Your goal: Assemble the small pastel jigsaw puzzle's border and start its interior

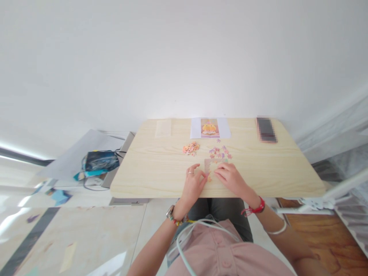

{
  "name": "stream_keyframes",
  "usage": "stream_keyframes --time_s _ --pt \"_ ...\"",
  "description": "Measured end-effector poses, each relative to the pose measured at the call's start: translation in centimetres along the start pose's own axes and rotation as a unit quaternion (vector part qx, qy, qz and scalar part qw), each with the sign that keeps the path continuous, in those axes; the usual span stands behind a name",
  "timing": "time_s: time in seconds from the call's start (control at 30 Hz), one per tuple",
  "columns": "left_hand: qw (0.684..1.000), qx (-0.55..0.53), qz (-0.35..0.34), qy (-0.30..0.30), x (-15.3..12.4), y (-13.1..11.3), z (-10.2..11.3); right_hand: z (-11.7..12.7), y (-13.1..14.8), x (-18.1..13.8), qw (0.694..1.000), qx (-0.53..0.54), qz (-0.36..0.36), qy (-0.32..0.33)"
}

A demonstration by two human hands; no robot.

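Observation:
A partly built jigsaw puzzle [207, 163] lies near the front edge of the table, with pieces along its left and top sides. At its left edge is my left hand [194, 183], thumb and index finger brought together beside an orange jigsaw piece [209, 179]. My right hand [230, 179] reaches over the puzzle's right part, its thumb and fingertips pinched close to the surface. Anything between the fingertips of either hand is too small to make out. Just beyond the puzzle lie loose purple and pink pieces [218, 152]. A heap of orange pieces [191, 148] sits farther left.
A sheet with a printed reference picture [210, 128] lies at the back of the wooden table [258, 168]. To its left is a pale translucent sheet [163, 128]; a phone [266, 129] lies at back right. Dark bagged items with a cable [102, 161] are left of the table.

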State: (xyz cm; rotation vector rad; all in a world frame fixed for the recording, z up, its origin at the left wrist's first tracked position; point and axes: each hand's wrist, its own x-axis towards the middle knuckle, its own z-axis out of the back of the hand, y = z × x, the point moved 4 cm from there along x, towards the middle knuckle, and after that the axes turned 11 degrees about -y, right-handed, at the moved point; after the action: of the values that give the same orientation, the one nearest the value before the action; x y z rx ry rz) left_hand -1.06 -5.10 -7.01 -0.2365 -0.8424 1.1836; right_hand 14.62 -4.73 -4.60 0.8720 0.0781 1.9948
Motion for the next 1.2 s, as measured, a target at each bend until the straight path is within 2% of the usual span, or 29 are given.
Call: stream_keyframes --time_s 0.13,0.23,0.33,0.5,0.73,1.03,1.2 --pt "1.000 -0.003 0.004 -0.020 0.8 0.2 0.7 2.3 -4.8 1.6 0.997 0.002 -0.056 -0.043" --pt "0.999 0.005 -0.001 -0.032 1.5 0.4 1.3 3.1 -8.2 2.7 0.996 -0.011 -0.087 -0.020" --pt "0.999 0.010 -0.002 -0.047 2.1 0.7 1.7 3.1 -10.2 3.4 0.994 -0.033 -0.107 0.002" --pt "0.999 0.016 0.000 -0.052 2.4 1.3 1.5 1.0 -9.5 4.4 0.994 -0.001 -0.090 0.058" --pt "0.999 0.014 -0.004 -0.050 2.8 1.3 1.6 -1.9 -8.7 6.4 0.995 -0.033 -0.063 0.072" --pt "0.999 0.022 0.001 -0.049 2.4 1.4 1.6 -2.0 -7.7 6.6 0.979 -0.169 0.063 0.091" --pt "0.999 0.016 -0.004 -0.043 2.5 1.0 1.5 -1.3 -7.2 6.5 0.974 -0.194 0.073 0.094"
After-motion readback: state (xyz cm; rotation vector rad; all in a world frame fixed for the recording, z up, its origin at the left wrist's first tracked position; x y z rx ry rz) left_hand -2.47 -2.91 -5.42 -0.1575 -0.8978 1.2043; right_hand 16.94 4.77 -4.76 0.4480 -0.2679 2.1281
